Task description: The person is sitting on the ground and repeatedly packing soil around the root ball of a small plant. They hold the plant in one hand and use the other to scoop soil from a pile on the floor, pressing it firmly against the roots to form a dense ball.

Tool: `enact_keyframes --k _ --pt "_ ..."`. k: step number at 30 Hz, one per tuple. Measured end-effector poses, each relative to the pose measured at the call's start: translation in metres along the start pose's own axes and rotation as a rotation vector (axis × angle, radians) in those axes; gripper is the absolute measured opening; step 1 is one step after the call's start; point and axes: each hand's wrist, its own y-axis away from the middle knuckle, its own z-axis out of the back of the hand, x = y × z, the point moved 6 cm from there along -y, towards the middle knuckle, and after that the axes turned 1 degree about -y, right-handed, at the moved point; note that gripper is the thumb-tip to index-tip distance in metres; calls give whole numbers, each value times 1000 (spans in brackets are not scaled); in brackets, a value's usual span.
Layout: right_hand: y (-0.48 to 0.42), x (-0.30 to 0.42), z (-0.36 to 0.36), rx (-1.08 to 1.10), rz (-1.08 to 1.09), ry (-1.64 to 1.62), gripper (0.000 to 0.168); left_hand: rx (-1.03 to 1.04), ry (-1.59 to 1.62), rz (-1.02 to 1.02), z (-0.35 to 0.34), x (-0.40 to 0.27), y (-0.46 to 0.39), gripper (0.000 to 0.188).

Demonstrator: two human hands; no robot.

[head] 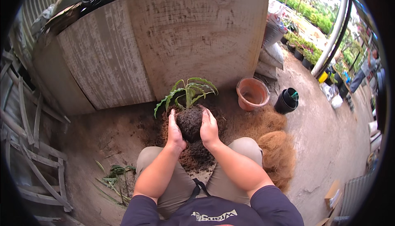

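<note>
Between my two palms sits a dark, rounded root ball of soil (189,124). A leafy green plant (189,94) with wavy-edged leaves grows up out of it. My left hand (175,131) presses on the ball's left side, fingers pointing away from me. On the opposite side, my right hand (209,127) cups it the same way, with soil on its fingertips. Loose dark potting soil (197,156) is heaped below and around the ball, in front of my knees. Whether the ball touches the heap beneath it, I cannot tell.
To the right stand an orange plastic pot (251,98) and nested black pots (285,101). Brown coconut fibre (274,152) lies beside my right knee. Cut leaves (115,175) lie on the left. Boards (197,34) stand upright ahead. A person (365,67) is far right.
</note>
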Motion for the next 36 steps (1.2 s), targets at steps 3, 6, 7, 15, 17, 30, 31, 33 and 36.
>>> enact_keyframes --k 3,6,7,15,17,30,31,33,36 --pt "5 9 9 -52 18 37 36 -4 -30 -42 0 7 1 51" --pt "7 7 16 -83 82 42 36 3 -57 -49 -4 13 8 51" --pt "9 8 17 -82 101 53 36 3 -66 -41 -7 14 11 51" --pt "22 9 23 -93 -21 -12 35 -122 -108 -122 14 25 13 44" --pt "20 3 27 -149 -44 -60 33 -126 -143 -136 12 28 14 44" --pt "20 17 31 -236 139 57 24 -26 -148 -159 12 30 -1 35" --pt "18 14 30 -227 127 28 24 -33 -160 -164 10 29 -1 34" --pt "16 12 26 -177 102 -44 23 -30 -136 -165 9 26 -1 34" --pt "17 22 14 -49 71 -188 23 -5 -31 -164 8 20 0 35"
